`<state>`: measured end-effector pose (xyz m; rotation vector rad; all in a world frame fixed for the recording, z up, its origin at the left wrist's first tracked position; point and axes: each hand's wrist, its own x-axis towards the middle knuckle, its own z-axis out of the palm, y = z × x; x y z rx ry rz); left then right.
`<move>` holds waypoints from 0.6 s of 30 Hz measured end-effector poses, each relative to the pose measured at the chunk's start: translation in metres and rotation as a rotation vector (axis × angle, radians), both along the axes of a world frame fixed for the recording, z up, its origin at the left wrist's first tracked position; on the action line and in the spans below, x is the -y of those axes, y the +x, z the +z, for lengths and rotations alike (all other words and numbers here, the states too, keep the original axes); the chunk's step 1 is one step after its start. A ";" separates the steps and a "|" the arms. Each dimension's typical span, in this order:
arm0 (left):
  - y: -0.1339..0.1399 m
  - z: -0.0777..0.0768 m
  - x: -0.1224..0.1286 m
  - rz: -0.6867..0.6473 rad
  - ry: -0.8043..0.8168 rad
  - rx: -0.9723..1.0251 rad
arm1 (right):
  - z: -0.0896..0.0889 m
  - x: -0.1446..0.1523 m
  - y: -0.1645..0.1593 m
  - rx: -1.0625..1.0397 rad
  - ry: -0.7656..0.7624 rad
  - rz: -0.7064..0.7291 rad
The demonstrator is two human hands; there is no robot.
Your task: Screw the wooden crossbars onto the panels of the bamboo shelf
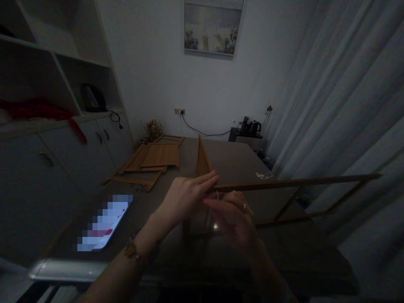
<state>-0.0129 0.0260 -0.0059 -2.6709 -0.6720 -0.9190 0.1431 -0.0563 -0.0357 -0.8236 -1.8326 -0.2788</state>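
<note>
Left hand (186, 194) pinches the near end of a wooden frame (293, 183) held above the table's (240, 160) near-right part, right hand (232, 214) grips a small metal pin (217, 195) at that joint; judged: fastening step, next needs precise alignment.

Both hands (208, 202) grip wooden frame (296, 183) end over table (240, 158); phone (104, 223) left

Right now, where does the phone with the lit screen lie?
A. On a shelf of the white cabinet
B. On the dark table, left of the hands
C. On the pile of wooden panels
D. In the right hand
B: the phone with the lit screen lies flat on the dark table, to the left of the left hand, which grips a thin wooden frame.
</note>
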 end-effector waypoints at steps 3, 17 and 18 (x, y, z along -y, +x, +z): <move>0.000 0.001 0.000 -0.005 0.000 0.021 | -0.004 0.002 -0.004 -0.040 -0.014 -0.023; 0.002 0.000 0.003 0.031 -0.011 0.059 | -0.009 0.013 -0.032 -0.492 -0.141 -0.108; 0.002 0.000 0.003 0.028 -0.009 0.062 | -0.010 0.013 -0.034 -0.530 -0.144 -0.097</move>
